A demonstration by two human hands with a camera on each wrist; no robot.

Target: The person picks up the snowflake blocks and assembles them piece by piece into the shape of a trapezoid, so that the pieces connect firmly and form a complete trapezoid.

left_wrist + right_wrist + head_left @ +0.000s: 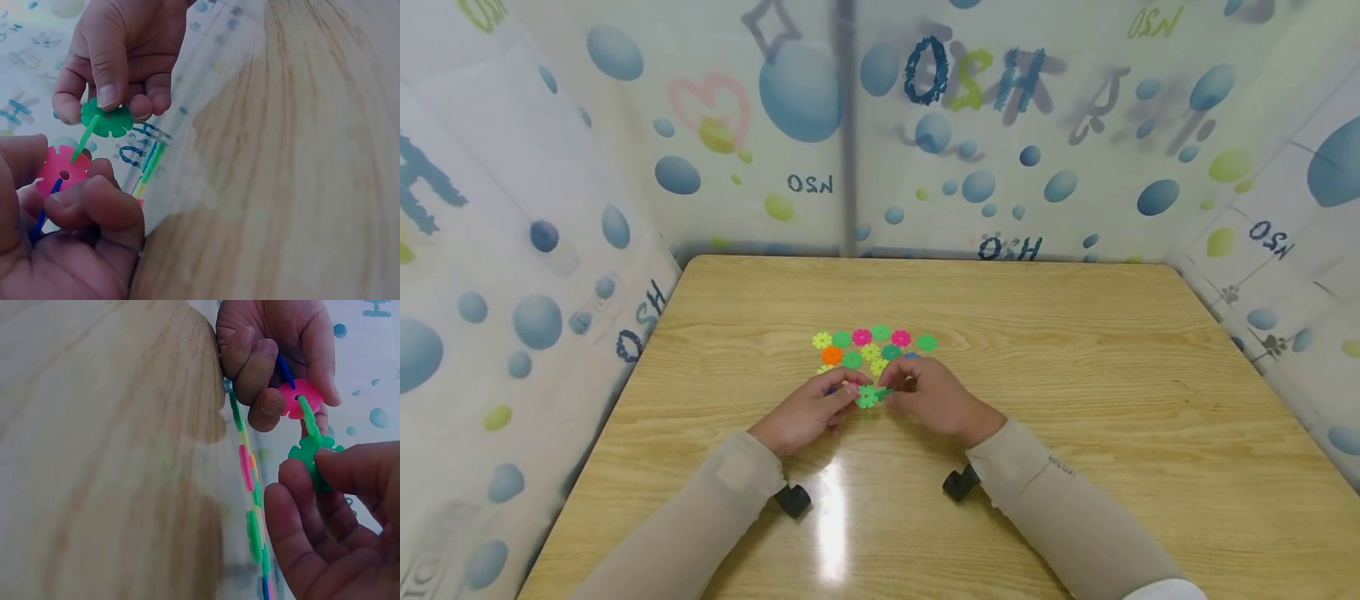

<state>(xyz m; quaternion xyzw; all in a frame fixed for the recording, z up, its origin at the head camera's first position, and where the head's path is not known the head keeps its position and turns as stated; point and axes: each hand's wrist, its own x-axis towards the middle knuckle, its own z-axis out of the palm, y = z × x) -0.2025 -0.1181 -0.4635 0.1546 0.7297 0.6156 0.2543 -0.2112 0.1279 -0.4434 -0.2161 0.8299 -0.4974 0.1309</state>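
Both hands hold a small chain of notched plastic building discs, slotted edge to edge, over the front of a disc group. My left hand [805, 410] pinches the pink disc [55, 165] between thumb and fingers. A blue disc [285, 370] is joined to the pink one and partly hidden by the left fingers. From the pink disc's other side a light green disc [867, 397] sticks out, seen edge-on in both wrist views. Its far edge meets a darker green disc [115, 125], which my right hand [938, 402] grips between thumb and fingers.
Loose discs lie flat on the wooden table [1075, 350] just beyond the hands, among them an orange disc [832, 355], a pink disc [862, 337], a yellow disc [822, 340] and a green disc [927, 342]. Patterned curtain walls [880, 167] stand behind the table and at both sides.
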